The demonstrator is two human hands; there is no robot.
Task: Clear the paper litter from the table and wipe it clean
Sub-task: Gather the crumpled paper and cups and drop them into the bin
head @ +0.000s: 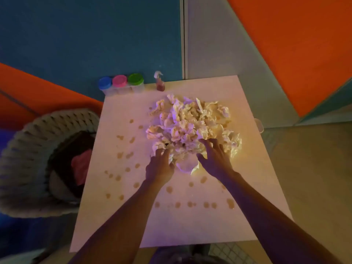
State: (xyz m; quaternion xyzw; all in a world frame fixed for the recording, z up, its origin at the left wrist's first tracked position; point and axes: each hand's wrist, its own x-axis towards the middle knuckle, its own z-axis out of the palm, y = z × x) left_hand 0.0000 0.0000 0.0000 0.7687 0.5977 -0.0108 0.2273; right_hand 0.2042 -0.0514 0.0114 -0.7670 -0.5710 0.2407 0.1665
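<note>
A big heap of crumpled white paper (192,126) lies on the far middle of the white table (247,168). My left hand (159,166) rests at the heap's near left edge, its fingers curled into the paper. My right hand (213,155) lies on the heap's near right side with its fingers spread over the paper. Between the two hands sits one rounded paper ball (187,164). Several brown stains (131,140) dot the tabletop to the left of the heap and along the near side.
A spray bottle (160,82) stands at the table's far edge. Three tubs with blue, pink and green lids (121,83) sit at the far left corner. A woven basket (38,159) with a pink cloth (81,166) inside stands left of the table.
</note>
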